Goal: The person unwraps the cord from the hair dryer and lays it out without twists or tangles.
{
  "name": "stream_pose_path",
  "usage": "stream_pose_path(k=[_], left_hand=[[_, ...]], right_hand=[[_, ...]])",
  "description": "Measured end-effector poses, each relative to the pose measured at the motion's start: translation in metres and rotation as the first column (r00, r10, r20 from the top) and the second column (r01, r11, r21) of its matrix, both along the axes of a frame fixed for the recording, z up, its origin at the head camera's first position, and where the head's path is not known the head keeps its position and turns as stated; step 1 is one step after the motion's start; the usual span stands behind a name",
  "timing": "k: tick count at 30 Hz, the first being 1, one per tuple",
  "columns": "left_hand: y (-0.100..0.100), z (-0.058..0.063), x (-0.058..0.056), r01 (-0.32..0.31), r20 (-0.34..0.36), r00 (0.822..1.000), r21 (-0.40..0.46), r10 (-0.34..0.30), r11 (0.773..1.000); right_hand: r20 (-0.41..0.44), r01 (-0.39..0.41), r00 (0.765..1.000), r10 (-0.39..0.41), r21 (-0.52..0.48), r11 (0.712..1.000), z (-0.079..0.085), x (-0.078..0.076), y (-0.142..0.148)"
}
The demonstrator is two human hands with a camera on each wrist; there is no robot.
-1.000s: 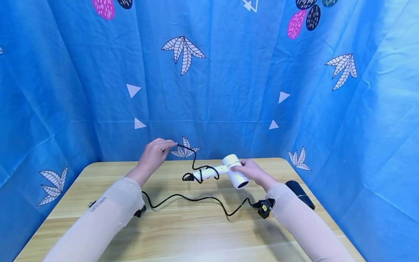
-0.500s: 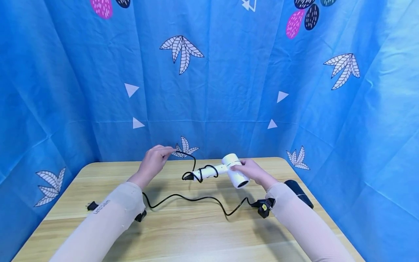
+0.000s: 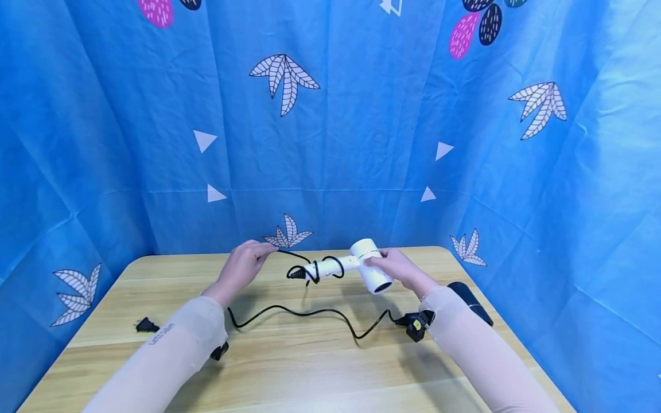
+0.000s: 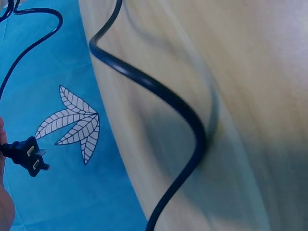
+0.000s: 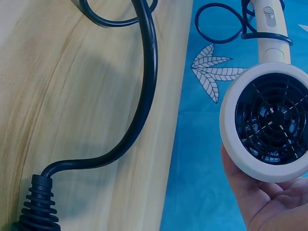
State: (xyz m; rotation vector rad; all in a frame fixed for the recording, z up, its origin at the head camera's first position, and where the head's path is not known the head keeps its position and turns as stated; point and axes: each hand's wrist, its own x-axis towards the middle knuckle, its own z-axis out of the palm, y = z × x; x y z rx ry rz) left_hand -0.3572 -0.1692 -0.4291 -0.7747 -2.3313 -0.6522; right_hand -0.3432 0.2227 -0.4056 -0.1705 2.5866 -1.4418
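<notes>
My right hand [image 3: 400,268] grips the barrel of a white hair dryer [image 3: 373,276], raised near the table's far edge with its handle pointing left. In the right wrist view the round grille [image 5: 276,118] faces the camera, with the palm behind and below it. Black cord [image 3: 293,254] winds in loose loops around the handle. Its free end runs to my left hand [image 3: 241,268], which pinches it. A two-pin plug [image 4: 24,155] sticks out beside that hand in the left wrist view; most of the fingers are cut off there.
A second black cord [image 3: 310,314] snakes across the wooden table [image 3: 310,367], ending in a ribbed sleeve [image 5: 39,204]. Another plug [image 3: 147,325] lies by my left sleeve. A black cylindrical body [image 3: 470,301] sits at right, partly behind my forearm. Blue curtain [image 3: 330,143] surrounds the table.
My left hand has moved down, lowering the stretch of cord between it and the handle. The plug on the table shows more fully beside my left sleeve. My right hand stays nearly still.
</notes>
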Motion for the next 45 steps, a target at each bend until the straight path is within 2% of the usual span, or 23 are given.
stream_pose_path(k=[10, 20, 36, 45], left_hand=[[0.001, -0.013, 0.007, 0.006, 0.035, 0.999, -0.005, -0.006, 1.0], [0.001, -0.02, 0.015, 0.039, 0.024, 0.999, -0.009, -0.039, 0.999], [-0.006, -0.022, 0.024, 0.093, -0.062, 0.994, 0.024, -0.091, 0.995], [-0.014, -0.022, 0.027, 0.07, -0.058, 0.996, 0.015, -0.069, 0.997]], right_hand=[[-0.008, 0.034, 0.999, -0.034, 0.008, 0.999, 0.003, -0.003, 0.001], [0.003, 0.056, 0.998, -0.056, -0.02, 0.998, 0.005, -0.002, 0.003], [-0.007, 0.146, 0.989, -0.146, 0.014, 0.989, 0.004, -0.005, 0.008], [-0.033, 0.17, 0.985, -0.169, 0.034, 0.985, 0.002, -0.005, 0.014]])
